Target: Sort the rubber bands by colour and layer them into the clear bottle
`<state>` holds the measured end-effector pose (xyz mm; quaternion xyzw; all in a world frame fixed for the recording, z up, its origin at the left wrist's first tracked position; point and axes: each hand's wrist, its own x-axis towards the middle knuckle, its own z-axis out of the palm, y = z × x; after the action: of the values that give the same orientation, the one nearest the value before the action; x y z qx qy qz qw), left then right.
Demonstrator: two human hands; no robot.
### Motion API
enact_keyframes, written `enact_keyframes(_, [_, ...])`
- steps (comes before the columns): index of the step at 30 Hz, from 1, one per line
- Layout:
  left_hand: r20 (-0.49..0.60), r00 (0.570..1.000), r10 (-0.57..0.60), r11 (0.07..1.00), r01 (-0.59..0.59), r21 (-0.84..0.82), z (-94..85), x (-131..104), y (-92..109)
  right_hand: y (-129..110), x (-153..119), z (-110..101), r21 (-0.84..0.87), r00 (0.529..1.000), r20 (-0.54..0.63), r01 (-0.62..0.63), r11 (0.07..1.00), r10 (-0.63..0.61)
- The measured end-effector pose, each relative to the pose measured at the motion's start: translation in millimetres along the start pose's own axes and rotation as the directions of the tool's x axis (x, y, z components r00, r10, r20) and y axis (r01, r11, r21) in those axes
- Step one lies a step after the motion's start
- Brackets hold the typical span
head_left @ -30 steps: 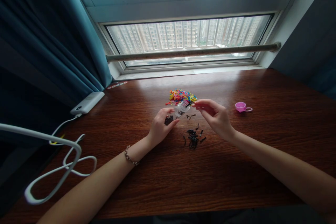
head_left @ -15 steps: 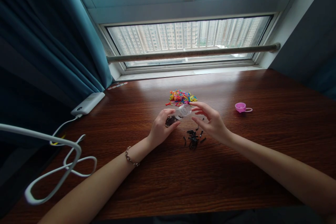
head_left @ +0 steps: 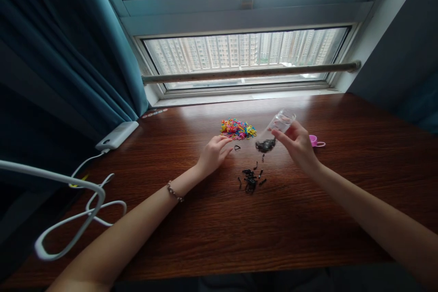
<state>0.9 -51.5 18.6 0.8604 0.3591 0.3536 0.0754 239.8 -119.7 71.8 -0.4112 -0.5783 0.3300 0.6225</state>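
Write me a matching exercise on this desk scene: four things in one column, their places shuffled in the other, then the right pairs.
Things
1. Clear jar
2. Pink cup
3. Bracelet
4. White device with a cable

Places
A. Around the left wrist
B. Beside the foot of the blue curtain
C. Tilted, in the grasp of the right hand
D. On the desk, partly hidden by the right hand

Right pairs: 1-C, 2-D, 3-A, 4-B

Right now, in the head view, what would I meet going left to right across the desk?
White power bank, beaded bracelet, left hand, pile of multicoloured elastic bands, clear bottle with black bands inside, right hand, small pink cup, partly hidden.
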Motion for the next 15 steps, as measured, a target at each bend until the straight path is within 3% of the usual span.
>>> enact_keyframes(4, [0.179,0.977,-0.117,0.991,0.103,0.084,15.0,18.0,-8.1,16.0,-11.1,-25.7,-0.169,0.999,-0.003,-0.049,0.984,0.050])
enact_keyframes(7, [0.260,0.949,-0.178,0.983,0.163,0.081,24.7,29.5,-8.5,23.2,-17.6,-33.7,-0.232,0.997,0.017,-0.066,0.970,0.071])
enact_keyframes(10, [0.302,0.941,-0.154,0.984,0.172,-0.035,31.7,35.2,-0.7,21.0,-15.9,-36.0,-0.225,0.999,0.005,-0.050,0.973,0.052])
enact_keyframes(15, [0.375,0.927,-0.012,0.953,0.124,-0.276,43.0,40.2,30.9,16.0,-12.0,-39.0,-0.231,0.999,-0.002,-0.044,0.972,0.045])
